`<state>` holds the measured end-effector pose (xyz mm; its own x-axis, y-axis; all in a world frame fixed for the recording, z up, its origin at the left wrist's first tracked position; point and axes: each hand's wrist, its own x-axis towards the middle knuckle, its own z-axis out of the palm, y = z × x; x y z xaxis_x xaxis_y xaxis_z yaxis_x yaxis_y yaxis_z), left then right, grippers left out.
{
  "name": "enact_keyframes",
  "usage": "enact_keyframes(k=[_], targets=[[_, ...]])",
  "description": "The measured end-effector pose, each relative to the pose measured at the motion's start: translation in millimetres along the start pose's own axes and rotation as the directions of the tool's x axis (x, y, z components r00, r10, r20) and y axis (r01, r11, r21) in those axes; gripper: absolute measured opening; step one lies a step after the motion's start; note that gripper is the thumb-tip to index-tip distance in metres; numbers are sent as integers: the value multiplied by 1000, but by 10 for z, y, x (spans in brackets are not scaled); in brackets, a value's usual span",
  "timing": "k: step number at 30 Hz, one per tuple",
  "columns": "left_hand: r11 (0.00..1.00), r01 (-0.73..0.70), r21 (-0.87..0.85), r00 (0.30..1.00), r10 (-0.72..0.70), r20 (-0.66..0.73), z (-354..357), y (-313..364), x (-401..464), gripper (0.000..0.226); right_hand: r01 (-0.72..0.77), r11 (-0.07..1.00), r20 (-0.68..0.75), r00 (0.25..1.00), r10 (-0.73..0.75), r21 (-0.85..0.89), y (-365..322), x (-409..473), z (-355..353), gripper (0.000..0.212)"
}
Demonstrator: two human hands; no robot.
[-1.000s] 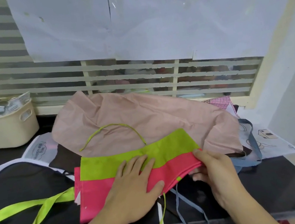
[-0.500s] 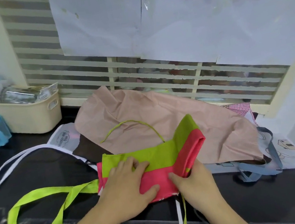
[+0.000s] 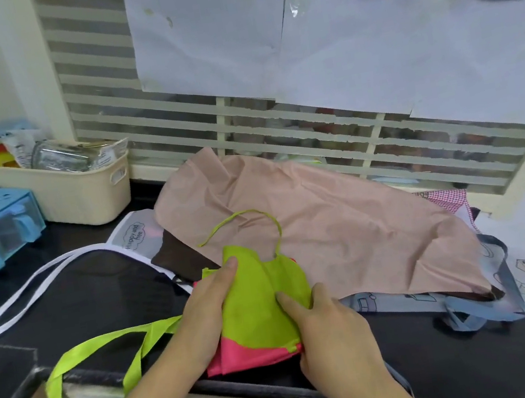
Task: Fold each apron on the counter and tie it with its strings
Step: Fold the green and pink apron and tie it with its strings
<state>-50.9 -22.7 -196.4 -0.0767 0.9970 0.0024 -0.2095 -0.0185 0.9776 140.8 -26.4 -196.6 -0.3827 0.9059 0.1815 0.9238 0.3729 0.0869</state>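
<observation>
Dark table (image 3: 74, 310) under slatted window, heaped with unfolded aprons. Green-pink apron (image 3: 265, 306) at near edge, folded small, held between both hands so fold stays put. Left hand (image 3: 209, 315) grasps left side of bundle, fingers curled over green panel. Right hand (image 3: 327, 323) grasps right side, thumb pressing on top, fingers under edge. Green strap (image 3: 107, 360) trails left of left grip, off table edge, free for tying. Thin string (image 3: 251, 221) loops beyond grip onto beige apron (image 3: 346, 230). Tying not yet begun, I judge.
</observation>
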Motion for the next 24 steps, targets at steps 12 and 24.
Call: enact_keyframes(k=[12,24], targets=[[539,33,842,963,209,-171,-222,48,104,61,-4,992,-70,997,13,129,57,-64,-52,44],[-147,-233,961,950,179,258,-79,-393,15,69,71,877,-129,992,-11,475,-99,301,-181,50]])
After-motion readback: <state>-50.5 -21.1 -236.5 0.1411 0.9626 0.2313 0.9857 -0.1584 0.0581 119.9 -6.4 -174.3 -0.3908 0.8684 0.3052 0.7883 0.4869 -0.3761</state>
